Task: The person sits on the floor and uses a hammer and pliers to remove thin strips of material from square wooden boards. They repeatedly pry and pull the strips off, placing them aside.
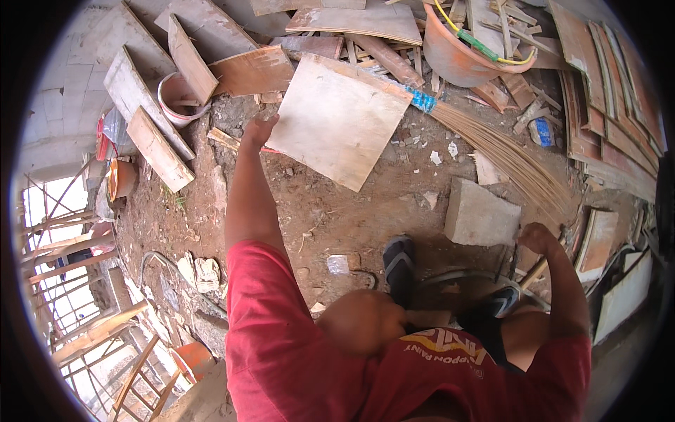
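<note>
My left hand [260, 131] is stretched out ahead and closed on the left edge of a pale, square plywood board [341, 119]. The board lies tilted over the dirt, and part of the fingers is hidden at its edge. Over on the right, my right hand [540, 239] is closed like a fist beside a grey concrete block [481, 213]. A thin dark shape shows by its fingers, too unclear to name. The broom [492, 141], made of long thin sticks with a blue binding, lies just right of the board.
Wooden panels lean at the far left around a pale bucket [181, 98]. Scrap wood and an orange tub [457, 53] fill the back. Stacked boards [612, 98] line the right side. A hose [176, 271] curves over the dirt floor near my sandalled foot [399, 264].
</note>
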`<action>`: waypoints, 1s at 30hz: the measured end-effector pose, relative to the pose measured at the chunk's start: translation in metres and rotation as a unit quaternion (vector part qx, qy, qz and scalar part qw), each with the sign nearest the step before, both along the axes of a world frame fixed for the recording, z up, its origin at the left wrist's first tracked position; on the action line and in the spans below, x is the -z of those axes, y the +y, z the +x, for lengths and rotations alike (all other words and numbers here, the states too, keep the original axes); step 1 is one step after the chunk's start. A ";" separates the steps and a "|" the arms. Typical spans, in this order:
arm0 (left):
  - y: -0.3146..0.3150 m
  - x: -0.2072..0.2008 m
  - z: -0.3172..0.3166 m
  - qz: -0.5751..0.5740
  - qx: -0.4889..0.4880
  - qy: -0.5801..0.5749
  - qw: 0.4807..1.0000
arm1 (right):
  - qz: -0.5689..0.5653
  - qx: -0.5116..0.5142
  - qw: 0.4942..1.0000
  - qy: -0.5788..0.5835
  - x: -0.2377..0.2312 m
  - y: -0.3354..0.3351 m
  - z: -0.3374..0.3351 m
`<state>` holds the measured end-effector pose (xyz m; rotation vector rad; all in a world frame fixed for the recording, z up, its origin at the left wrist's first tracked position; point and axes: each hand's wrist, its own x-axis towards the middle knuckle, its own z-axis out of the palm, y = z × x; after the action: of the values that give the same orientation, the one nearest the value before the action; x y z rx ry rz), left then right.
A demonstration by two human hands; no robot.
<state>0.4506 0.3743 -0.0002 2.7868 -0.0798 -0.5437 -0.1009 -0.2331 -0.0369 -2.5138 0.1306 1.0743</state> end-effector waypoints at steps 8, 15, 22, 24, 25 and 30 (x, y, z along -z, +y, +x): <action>-0.004 0.041 0.025 -0.062 0.008 0.020 0.998 | 0.205 0.118 0.972 0.009 -0.008 0.017 0.011; -0.033 0.036 0.018 -0.081 -0.048 0.020 0.995 | 0.095 0.099 0.990 0.043 0.006 0.014 0.009; -0.071 -0.079 -0.036 -0.124 0.024 0.072 0.989 | 0.068 0.223 0.970 0.066 0.033 0.008 -0.017; -0.097 -0.126 -0.083 -0.144 0.045 0.069 0.986 | 0.083 0.228 0.968 0.071 0.018 -0.004 -0.021; -0.104 -0.136 -0.101 -0.161 0.067 0.056 0.983 | 0.042 0.173 0.981 0.076 0.029 -0.019 -0.043; -0.134 -0.171 -0.166 -0.166 0.076 0.061 0.981 | -0.050 0.215 0.942 0.252 0.064 -0.010 -0.115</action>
<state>0.2848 0.2401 0.1707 2.4291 -0.3292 -0.6697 -0.2156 -0.2435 -0.1011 -2.0816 0.8522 1.5066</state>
